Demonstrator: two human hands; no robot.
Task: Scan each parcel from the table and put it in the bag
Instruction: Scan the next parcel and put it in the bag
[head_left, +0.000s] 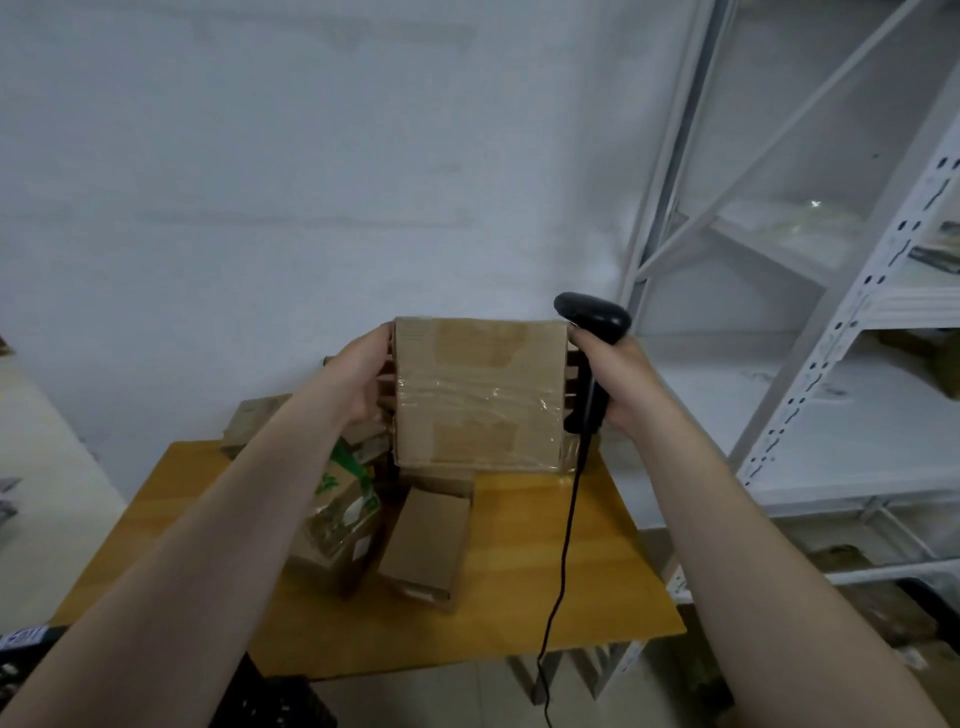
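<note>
Above the table (597, 571), your left hand (361, 376) clamps the parcel (478, 395), right hand (618, 384) wraps the scanner (595, 314); flip it, no barcode's showing.

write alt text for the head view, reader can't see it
A person holds a taped cardboard box up between both hands, the left hand gripping its left edge, the right hand also gripping a black corded scanner. Below, more parcels lie on a wooden table; white shelving stands at right.
</note>
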